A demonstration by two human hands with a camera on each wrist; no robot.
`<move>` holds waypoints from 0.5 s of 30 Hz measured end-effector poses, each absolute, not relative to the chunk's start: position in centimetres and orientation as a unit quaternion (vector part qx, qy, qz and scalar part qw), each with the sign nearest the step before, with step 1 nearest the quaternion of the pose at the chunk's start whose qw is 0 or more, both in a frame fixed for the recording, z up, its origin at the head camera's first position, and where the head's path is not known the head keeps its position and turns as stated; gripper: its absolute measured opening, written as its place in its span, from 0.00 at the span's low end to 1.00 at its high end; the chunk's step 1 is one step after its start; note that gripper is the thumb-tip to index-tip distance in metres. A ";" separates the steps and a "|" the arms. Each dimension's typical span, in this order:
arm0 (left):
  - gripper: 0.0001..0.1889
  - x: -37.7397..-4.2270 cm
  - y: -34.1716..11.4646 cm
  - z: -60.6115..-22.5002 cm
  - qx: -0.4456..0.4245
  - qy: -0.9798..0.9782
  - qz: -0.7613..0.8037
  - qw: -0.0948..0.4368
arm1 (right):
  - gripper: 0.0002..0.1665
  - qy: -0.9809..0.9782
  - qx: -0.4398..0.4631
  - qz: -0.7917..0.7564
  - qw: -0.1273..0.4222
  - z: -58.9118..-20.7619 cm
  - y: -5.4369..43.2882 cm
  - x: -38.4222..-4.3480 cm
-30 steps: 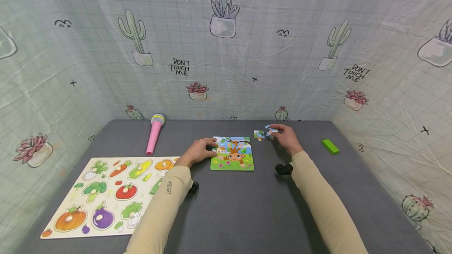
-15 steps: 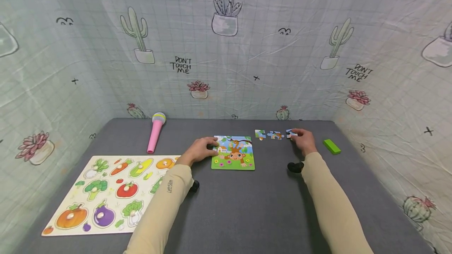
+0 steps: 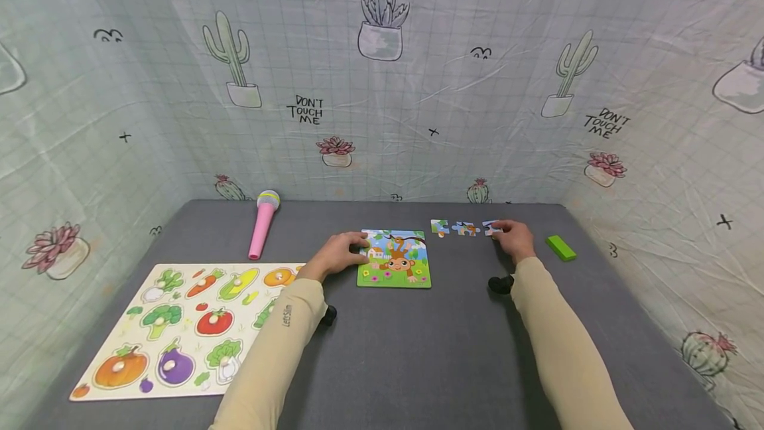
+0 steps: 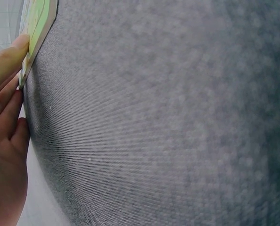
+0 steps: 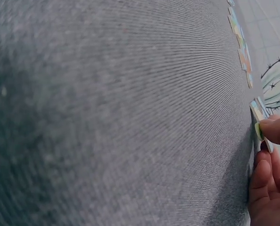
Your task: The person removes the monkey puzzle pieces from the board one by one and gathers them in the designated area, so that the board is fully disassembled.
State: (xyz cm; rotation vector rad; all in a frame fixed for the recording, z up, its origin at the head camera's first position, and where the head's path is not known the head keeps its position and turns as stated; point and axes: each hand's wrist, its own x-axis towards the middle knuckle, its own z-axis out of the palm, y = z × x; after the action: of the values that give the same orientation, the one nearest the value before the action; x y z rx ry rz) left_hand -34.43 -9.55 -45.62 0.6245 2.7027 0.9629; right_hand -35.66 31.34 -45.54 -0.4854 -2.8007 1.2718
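Observation:
In the head view a square monkey jigsaw puzzle [image 3: 402, 274] lies flat on the grey table. My left hand [image 3: 339, 255] grips its left edge; the left wrist view shows the thumb [image 4: 20, 42] on the picture side and fingertips at the edge. Right of the puzzle, my right hand [image 3: 514, 240] pinches a loose puzzle piece [image 3: 491, 225] between thumb and fingers, partly hiding it. In the right wrist view that puzzle piece [image 5: 258, 111] is close to the table, tilted under the thumb. Two more puzzle pieces, a left one [image 3: 440, 227] and a middle one [image 3: 465, 228], lie in line with it.
A large vegetable peg board [image 3: 197, 350] occupies the left side, partly under the left sleeve. Behind it lies a pink toy microphone [image 3: 260, 231]. A green block [image 3: 560, 248] is right of the right hand. A printed curtain [image 3: 418, 85] stands behind the table.
My right hand has moved right with the pinched piece, away from the other two, which now show fully in a row. The last half second brings only a slight shift. The left hand stays on the puzzle.

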 end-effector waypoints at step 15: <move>0.21 -34.5 -9.6 -45.6 0.216 0.914 0.326 0.104 | 0.22 -0.911 -0.135 0.390 -0.009 -45.6 31.3 -35.3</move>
State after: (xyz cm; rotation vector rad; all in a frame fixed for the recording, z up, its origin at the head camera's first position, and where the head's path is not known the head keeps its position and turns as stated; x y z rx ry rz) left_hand -34.51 -9.65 -45.60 0.6359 2.6967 0.9622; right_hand -35.35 31.33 -45.64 -0.4263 -2.8790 1.2319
